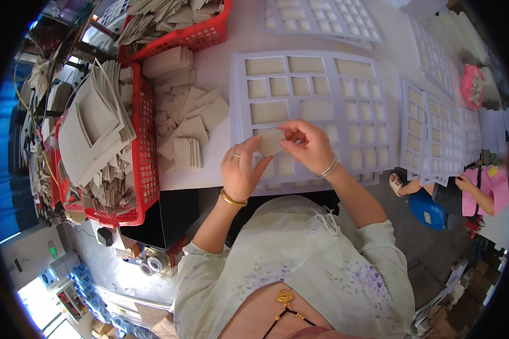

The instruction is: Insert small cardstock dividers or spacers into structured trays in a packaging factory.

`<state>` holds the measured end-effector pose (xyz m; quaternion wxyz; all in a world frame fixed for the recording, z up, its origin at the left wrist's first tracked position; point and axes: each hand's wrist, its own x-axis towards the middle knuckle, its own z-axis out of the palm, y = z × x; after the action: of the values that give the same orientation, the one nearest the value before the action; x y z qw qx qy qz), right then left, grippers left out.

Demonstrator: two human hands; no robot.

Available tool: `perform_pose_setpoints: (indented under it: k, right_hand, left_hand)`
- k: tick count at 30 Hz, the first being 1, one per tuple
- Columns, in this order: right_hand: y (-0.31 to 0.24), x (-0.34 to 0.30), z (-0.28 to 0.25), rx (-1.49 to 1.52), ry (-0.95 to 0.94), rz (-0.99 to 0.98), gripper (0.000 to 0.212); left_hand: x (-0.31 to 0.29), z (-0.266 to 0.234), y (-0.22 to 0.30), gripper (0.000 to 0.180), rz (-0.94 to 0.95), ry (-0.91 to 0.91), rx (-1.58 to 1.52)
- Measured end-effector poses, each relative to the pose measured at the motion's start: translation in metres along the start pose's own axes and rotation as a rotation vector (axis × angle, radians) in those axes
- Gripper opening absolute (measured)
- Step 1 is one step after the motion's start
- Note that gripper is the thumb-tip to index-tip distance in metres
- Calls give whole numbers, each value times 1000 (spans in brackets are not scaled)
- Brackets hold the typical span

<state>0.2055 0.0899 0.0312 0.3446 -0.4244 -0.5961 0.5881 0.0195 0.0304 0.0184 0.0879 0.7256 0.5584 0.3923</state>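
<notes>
Between my two hands is a small stack of grey cardboard pieces (271, 144), tilted above the table. My left hand (242, 168), with a ring and a gold bangle on its arm, grips the stack's left edge between thumb and fingers. The right edge is pinched by the thumb and fingers of my right hand (312, 148). Beneath them lies a white sheet with rectangular cut-outs (329, 85), grey-beige pieces showing in its openings. My hands and the stack hide part of its lower left area. Left of the sheet, loose grey cardboard pieces (189, 116) lie in piles.
A red plastic basket (147, 147) heaped with cardboard stands at the left, another red basket (203, 37) behind it. More cut-out sheets (435, 127) overlap at the right, others (322, 20) at the far edge. A person in pink (489, 192) sits by a blue stool (427, 210).
</notes>
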Motion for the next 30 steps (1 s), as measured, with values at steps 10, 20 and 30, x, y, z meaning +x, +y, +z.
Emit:
perform_pose_setpoints:
  k: [10,20,30]
  right_hand:
    - [13,-7,-41,58,102,79,27]
    - [21,-16,-38,64,47,164,22]
    - [16,-20,-32,-49,-17,232,21]
  left_hand:
    - [9,-47,-23,34,242,-476,-14]
    - [35,-23,-35,23,582,-739,34]
    - [23,-19,-33,21,550,-774,-60]
